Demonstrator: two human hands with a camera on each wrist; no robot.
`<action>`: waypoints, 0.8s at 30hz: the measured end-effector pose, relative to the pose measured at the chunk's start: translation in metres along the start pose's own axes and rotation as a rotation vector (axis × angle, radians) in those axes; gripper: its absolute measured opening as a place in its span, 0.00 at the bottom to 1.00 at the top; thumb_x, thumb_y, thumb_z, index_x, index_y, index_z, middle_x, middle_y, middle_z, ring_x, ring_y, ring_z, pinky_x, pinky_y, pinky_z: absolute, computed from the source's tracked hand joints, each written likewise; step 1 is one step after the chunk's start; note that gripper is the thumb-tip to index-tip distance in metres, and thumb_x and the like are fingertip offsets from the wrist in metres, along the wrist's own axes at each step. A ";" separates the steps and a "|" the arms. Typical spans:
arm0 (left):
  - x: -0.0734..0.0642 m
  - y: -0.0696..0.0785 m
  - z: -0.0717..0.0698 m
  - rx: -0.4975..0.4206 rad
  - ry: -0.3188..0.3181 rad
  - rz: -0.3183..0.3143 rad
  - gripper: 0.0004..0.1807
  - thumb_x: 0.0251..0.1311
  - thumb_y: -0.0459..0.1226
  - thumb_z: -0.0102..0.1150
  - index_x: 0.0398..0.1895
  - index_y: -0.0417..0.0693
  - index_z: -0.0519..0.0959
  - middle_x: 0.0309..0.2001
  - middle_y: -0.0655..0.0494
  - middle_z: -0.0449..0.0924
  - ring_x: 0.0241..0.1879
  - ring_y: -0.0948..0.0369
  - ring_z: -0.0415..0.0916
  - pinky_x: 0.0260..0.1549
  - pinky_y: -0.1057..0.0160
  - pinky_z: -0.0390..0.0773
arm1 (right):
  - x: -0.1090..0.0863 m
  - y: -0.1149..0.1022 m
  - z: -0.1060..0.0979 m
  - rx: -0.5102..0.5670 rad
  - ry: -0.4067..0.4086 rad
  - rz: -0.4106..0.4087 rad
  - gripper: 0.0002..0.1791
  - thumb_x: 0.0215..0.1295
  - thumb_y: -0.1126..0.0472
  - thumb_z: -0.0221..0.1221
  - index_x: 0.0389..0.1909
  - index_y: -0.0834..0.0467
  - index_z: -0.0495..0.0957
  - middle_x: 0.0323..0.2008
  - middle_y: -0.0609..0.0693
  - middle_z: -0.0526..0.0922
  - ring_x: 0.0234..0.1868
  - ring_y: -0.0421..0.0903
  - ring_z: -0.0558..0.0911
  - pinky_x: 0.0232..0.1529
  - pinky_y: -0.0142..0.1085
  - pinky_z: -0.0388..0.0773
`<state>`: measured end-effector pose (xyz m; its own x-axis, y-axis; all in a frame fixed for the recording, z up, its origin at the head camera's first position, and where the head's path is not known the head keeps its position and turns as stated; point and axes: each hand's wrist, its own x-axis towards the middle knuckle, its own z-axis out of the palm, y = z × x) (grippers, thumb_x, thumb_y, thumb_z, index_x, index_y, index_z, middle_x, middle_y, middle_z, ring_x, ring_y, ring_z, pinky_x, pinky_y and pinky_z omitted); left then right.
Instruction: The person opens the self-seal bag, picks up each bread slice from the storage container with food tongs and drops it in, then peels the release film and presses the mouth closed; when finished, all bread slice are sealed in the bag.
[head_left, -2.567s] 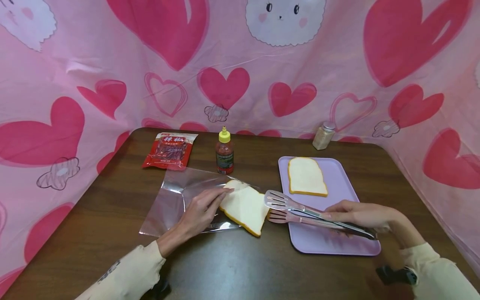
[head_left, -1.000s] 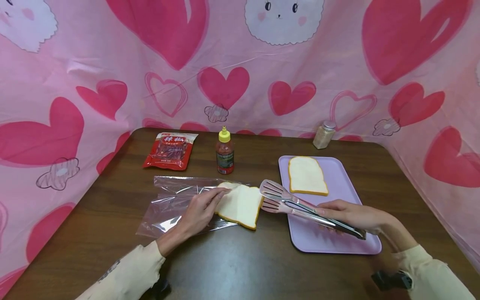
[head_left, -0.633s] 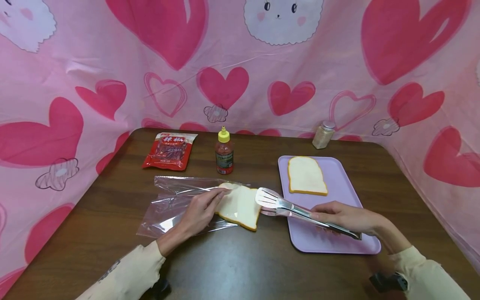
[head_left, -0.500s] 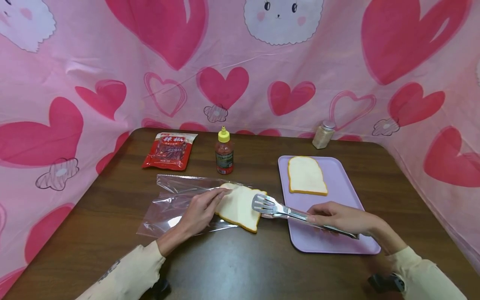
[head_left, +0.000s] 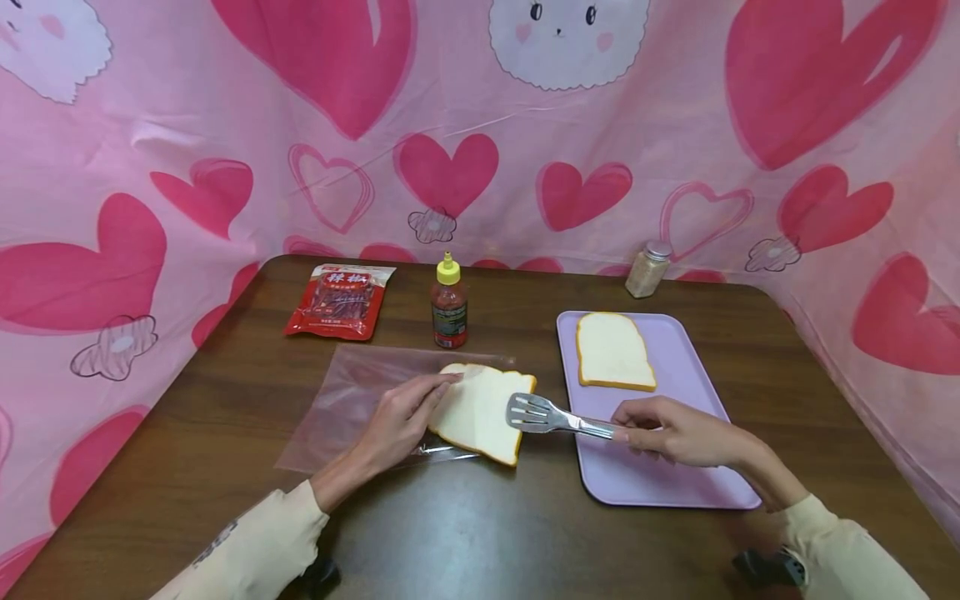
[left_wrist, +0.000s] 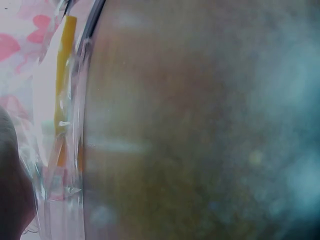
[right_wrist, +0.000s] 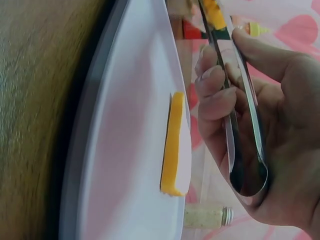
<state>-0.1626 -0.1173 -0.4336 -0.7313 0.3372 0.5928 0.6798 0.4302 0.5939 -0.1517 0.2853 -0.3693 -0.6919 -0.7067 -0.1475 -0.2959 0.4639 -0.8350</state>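
My left hand (head_left: pixel 397 421) pinches the clear plastic bag (head_left: pixel 330 408) at its opening, by the upper left of a white bread slice (head_left: pixel 476 412) with an orange-yellow crust. The slice's left part lies inside the bag, and its right part sticks out. In the left wrist view, crust (left_wrist: pixel 64 65) shows beside crinkled plastic. My right hand (head_left: pixel 682 433) grips metal tongs (head_left: pixel 551 419) with slotted tips. Their upper tip overlaps the slice's right edge; the lower tip is hidden. The right wrist view shows crust (right_wrist: pixel 215 15) between the tong arms.
Under my right hand is a lilac tray (head_left: pixel 660 487), with another bread slice (head_left: pixel 615 354) at its far end. Behind stand a yellow-capped sauce bottle (head_left: pixel 450 304) and a jar (head_left: pixel 648 271) with a metal lid. A red packet (head_left: pixel 341 302) lies at back left.
The tongs have moved left and their arms have come together at the slice's right edge. The bag has shifted and flattened. My left hand stays nearly in place.
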 end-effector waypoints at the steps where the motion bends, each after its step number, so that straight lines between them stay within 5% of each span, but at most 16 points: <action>1: 0.000 0.000 0.000 -0.002 0.001 0.019 0.13 0.72 0.26 0.60 0.56 0.40 0.86 0.55 0.48 0.89 0.59 0.50 0.86 0.60 0.52 0.84 | 0.000 0.001 -0.001 0.006 -0.008 -0.002 0.07 0.80 0.63 0.56 0.41 0.61 0.79 0.26 0.63 0.74 0.23 0.31 0.70 0.15 0.29 0.66; 9: 0.000 -0.002 0.001 -0.009 0.003 0.145 0.17 0.67 0.22 0.62 0.56 0.39 0.85 0.55 0.45 0.89 0.56 0.49 0.87 0.64 0.70 0.78 | 0.000 0.005 -0.006 0.048 -0.058 -0.028 0.08 0.81 0.64 0.54 0.43 0.63 0.79 0.26 0.67 0.73 0.23 0.31 0.71 0.15 0.29 0.68; 18: 0.000 0.002 0.000 0.010 -0.045 0.128 0.16 0.69 0.24 0.61 0.57 0.40 0.84 0.57 0.46 0.88 0.57 0.50 0.86 0.57 0.51 0.86 | 0.008 0.001 -0.009 0.016 -0.056 -0.008 0.08 0.81 0.63 0.55 0.44 0.61 0.81 0.26 0.58 0.77 0.23 0.32 0.72 0.15 0.30 0.68; 24: 0.001 0.005 0.000 0.014 -0.060 0.118 0.15 0.71 0.25 0.60 0.58 0.41 0.84 0.58 0.47 0.88 0.59 0.50 0.85 0.59 0.49 0.85 | 0.015 -0.005 -0.009 -0.022 -0.053 0.022 0.08 0.81 0.61 0.56 0.43 0.60 0.81 0.27 0.53 0.78 0.23 0.33 0.72 0.16 0.30 0.69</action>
<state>-0.1601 -0.1148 -0.4306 -0.6484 0.4359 0.6241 0.7609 0.3961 0.5139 -0.1663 0.2768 -0.3623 -0.6624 -0.7237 -0.1938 -0.2961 0.4906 -0.8196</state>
